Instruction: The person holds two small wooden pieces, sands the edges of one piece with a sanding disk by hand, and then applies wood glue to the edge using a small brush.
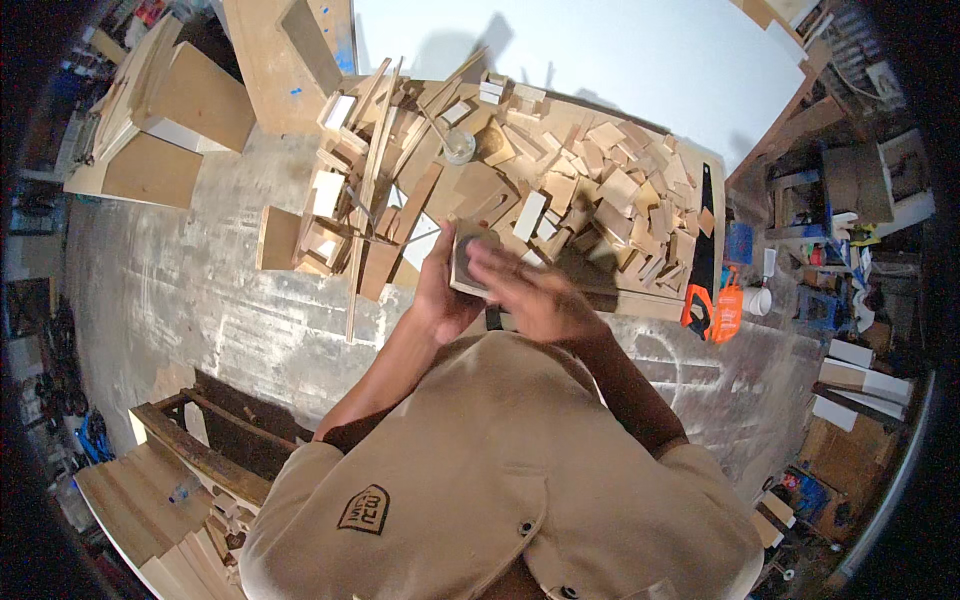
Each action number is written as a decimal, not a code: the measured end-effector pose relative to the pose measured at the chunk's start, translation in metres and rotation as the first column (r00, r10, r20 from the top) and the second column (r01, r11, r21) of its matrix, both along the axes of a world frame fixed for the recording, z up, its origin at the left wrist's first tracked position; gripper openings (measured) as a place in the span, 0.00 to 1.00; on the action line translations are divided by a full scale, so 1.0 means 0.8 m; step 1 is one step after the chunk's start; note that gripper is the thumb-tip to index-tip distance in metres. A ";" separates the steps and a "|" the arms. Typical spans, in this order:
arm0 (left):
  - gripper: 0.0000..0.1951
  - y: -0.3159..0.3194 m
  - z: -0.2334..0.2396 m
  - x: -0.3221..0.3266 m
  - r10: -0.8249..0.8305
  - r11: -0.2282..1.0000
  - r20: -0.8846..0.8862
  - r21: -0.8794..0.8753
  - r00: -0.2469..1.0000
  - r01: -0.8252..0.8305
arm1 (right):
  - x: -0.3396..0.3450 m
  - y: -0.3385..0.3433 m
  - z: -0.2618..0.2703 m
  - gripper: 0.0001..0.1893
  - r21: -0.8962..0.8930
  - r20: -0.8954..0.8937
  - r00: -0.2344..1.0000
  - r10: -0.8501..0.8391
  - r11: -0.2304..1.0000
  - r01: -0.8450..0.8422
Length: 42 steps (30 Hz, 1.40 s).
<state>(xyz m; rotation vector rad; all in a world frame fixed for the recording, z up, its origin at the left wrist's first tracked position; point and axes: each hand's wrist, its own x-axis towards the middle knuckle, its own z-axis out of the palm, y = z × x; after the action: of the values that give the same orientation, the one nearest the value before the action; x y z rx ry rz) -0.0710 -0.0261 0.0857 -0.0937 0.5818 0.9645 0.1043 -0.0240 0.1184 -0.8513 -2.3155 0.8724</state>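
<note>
My left hand (439, 289) holds a small wooden piece (466, 281) with a pale edge, close in front of my body. Over its face lies my right hand (529, 289), blurred, with fingers extended. A dark patch shows on the piece beside the fingertips; whether it is shadow or a thing under them I cannot tell. Beyond both hands, many small wood offcuts (619, 187) cover a low plywood table. A round clear container (459, 148) with a stick in it stands among them. Long thin wood strips (373, 180) lie at the left of the pile.
At the table's right end lies a handsaw with an orange handle (698, 307), beside an orange bag (727, 311). A large white panel (600, 52) stretches behind the table. Wooden boxes (176, 112) stand at upper left, a dark wooden frame (210, 442) at lower left.
</note>
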 end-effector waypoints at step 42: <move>0.35 0.058 0.007 0.130 0.526 0.841 -0.780 0.536 0.338 -0.072 | 0.087 0.051 0.010 0.17 -0.060 -0.330 0.929 -0.169 0.986 0.158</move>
<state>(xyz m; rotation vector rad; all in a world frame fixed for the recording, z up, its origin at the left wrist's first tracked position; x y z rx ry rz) 0.0327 0.0204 0.0909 0.8385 1.4227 1.4963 0.1742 0.0171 0.1264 -0.8249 -1.9128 0.9054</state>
